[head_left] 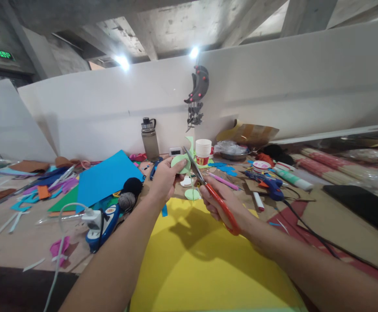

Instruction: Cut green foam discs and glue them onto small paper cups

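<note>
there are two hands (163, 178), one pair of scissors (213, 192), one bottle (150, 141) and one glue gun (273, 187).

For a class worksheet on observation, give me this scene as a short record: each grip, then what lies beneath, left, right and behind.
Left grip: holds pale green paper
Right grip: holds orange-handled scissors
Beneath: yellow sheet
Left: blue sheet
Right: blue glue gun
Behind: bottle, stacked paper cups
</note>
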A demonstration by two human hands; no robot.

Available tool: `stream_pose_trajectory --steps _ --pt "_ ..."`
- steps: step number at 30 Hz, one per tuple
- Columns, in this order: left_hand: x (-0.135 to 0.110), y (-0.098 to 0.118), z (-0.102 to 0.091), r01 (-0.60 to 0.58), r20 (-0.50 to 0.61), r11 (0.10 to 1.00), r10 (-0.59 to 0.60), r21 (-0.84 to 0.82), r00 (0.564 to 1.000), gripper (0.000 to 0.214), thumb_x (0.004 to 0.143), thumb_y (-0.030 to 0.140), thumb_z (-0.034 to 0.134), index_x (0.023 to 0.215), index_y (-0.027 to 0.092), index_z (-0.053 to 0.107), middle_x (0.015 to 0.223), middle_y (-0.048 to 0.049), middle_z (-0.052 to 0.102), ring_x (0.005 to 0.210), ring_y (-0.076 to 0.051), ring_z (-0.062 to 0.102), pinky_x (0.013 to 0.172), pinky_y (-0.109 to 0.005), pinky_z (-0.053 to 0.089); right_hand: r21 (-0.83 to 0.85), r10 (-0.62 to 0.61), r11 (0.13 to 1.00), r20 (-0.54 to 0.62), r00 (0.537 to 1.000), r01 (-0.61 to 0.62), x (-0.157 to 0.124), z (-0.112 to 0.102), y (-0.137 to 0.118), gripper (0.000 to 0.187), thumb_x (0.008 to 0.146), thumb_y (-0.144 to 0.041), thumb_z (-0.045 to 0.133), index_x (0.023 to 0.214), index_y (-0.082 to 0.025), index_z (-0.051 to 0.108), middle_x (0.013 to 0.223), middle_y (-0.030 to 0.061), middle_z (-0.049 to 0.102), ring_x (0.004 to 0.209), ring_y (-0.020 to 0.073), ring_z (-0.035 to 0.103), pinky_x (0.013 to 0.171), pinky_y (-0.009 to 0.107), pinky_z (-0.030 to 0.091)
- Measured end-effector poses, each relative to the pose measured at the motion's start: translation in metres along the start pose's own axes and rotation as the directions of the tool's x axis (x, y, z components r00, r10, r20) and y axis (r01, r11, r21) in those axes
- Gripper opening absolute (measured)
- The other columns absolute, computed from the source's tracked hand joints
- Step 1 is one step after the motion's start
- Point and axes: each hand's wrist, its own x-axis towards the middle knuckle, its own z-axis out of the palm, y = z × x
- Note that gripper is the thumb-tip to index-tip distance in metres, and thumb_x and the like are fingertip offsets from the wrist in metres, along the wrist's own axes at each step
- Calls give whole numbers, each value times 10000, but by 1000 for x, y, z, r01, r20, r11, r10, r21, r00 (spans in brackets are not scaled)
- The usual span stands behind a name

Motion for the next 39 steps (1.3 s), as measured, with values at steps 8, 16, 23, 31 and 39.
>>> stream_pose_trajectory --steps 8,16,23,31,39 --pt "1 -1 -1 -16 11 1000 15 6 1000 328 600 367 792 739 126 618 642 27 526 459 -23 401 438 -172 321 15 42 999 6 999 -42 0 0 0 306 768 -468 620 846 -243 427 569 -106 339 388 39 290 329 143 238" --pt "3 -2 -4 -8 -35 1000 8 -4 999 326 575 365 801 728 135 630 602 32 507 430 -19 352 420 -174 288 -22 54 998 -61 997 -55 -3 7 -2 290 791 -490 573 843 -249 420 573 -100 333 371 41 258 306 144 229" --pt "2 -1 -3 17 5 1000 -17 23 1000 339 570 380 803 717 127 633 580 25 493 443 -23 332 402 -169 227 -44 -63 997 43 997 65 2 -1 3 340 810 -550 555 868 -247 411 597 -86 323 456 72 329 385 183 280" --pt "-1 0 0 51 51 998 -53 29 997 376 539 389 822 750 122 662 623 12 526 465 -24 347 402 -165 241 -18 -33 999 44 999 34 1 -2 2 367 794 -565 580 935 -260 431 621 -80 360 453 77 340 400 202 294" --pt "0 0 -2 57 74 998 -58 15 996 360 555 383 815 764 124 677 633 5 537 474 -27 360 403 -164 249 65 30 997 55 998 -33 1 -2 1 385 758 -578 600 860 -263 405 593 -89 312 439 67 292 379 182 239"
